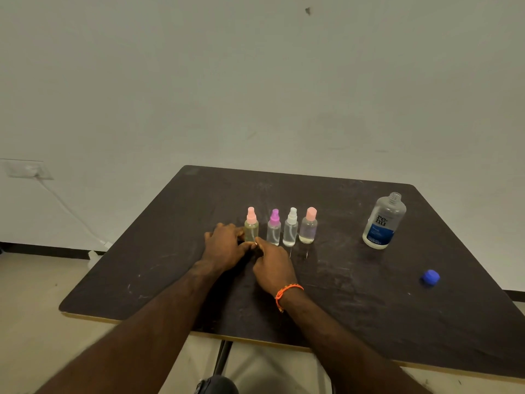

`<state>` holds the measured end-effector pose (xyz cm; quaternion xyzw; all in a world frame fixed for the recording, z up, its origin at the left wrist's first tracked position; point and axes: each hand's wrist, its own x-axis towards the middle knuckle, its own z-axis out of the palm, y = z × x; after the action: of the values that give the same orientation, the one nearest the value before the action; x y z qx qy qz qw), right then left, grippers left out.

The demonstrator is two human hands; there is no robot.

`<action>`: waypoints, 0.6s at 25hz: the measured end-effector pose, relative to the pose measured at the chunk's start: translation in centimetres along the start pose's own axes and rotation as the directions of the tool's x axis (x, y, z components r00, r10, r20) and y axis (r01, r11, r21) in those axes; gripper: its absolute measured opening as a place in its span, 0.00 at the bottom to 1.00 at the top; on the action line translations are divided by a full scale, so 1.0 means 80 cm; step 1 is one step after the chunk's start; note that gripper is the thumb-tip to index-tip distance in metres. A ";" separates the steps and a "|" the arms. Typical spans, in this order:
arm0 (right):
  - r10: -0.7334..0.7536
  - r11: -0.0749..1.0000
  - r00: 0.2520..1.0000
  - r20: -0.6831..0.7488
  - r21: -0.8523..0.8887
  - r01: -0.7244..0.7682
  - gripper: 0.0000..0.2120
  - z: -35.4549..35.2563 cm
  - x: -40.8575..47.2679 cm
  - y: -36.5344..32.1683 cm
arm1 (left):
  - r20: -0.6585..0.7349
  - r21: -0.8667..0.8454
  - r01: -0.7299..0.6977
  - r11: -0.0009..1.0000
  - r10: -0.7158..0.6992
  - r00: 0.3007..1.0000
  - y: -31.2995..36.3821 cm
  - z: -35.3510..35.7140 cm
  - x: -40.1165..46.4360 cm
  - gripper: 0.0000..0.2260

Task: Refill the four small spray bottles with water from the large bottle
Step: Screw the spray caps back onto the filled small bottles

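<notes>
1. The left hand (224,245) has its fingers curled round the base of the leftmost spray bottle (251,229), which stands upright with a pink pump top.
2. The right hand (271,265), an orange bracelet (285,294) on its wrist, meets the left at that bottle's foot; its fingers are bent, with a fingertip at the base, but whether it actually grasps the bottle cannot be told.
3. Just right of the held bottle, three more stand in a row: a purple-topped bottle (274,231), a white-topped bottle (290,230) and a pink-capped bottle (308,228), close together but apart.
4. The large bottle (383,221) stands uncapped, well apart to the right, near the far edge of the table (355,308).
5. Its blue cap (430,277) lies near the right edge.
6. Bare tabletop lies left of the hands and along the near edge.
</notes>
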<state>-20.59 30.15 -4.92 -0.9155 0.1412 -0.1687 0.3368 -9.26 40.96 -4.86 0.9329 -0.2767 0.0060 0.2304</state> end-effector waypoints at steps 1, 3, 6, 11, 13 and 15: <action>0.001 1.000 1.000 0.010 0.005 -0.001 0.22 -0.002 0.000 -0.001 | 0.011 0.004 0.001 1.000 -0.002 1.000 0.001 -0.003 -0.001 0.10; 0.022 0.999 1.000 0.013 0.042 -0.023 0.20 -0.008 -0.004 -0.001 | 0.038 0.013 0.022 1.000 -0.023 0.999 0.000 -0.006 -0.004 0.15; 0.051 0.996 0.998 -0.045 0.071 -0.048 0.13 -0.021 -0.018 0.014 | 0.034 0.015 0.123 0.992 -0.124 0.992 -0.008 -0.011 -0.017 0.37; 0.042 0.996 0.994 -0.101 -0.073 -0.049 0.10 -0.070 -0.052 0.054 | 0.031 0.127 0.037 0.991 -0.042 0.999 -0.009 -0.014 -0.057 0.39; 0.059 0.981 0.993 -0.104 -0.176 -0.077 0.12 -0.099 -0.065 0.070 | 0.010 0.166 -0.041 0.985 0.040 0.999 0.002 -0.013 -0.070 0.37; 0.087 0.953 0.988 -0.130 -0.279 -0.121 0.13 -0.131 -0.082 0.086 | -0.076 0.172 -0.159 0.972 0.173 0.982 0.020 -0.008 -0.081 0.32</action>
<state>-31.71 21.59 -3.42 -0.9344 0.2316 -0.1816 0.2005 -15.52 43.38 -4.49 0.9212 -0.3416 0.0902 0.1632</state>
